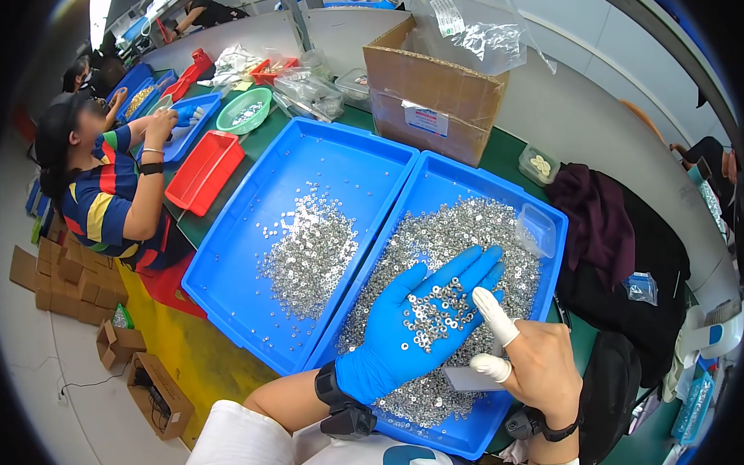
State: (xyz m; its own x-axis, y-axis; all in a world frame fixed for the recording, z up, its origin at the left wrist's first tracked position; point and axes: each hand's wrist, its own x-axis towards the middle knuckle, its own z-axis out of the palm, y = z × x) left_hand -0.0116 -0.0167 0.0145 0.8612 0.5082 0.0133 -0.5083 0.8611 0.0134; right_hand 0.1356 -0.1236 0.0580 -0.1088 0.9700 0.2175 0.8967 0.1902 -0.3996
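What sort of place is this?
Most likely a small-parts factory or workshop. Two blue trays hold heaps of small metal rings, a co-worker sits along the same green worktable, and cardboard boxes are stacked on the floor.

Site type: small-parts factory workshop.
Bench [503,157]: green top, blue trays [304,161] of loose metal rings [311,255].
Staffing: co-worker [100,201] alongside.
Floor [175,338]: stacked cardboard cartons [83,275].

A red tray [205,171] lies left — a purple cloth [591,217], right.
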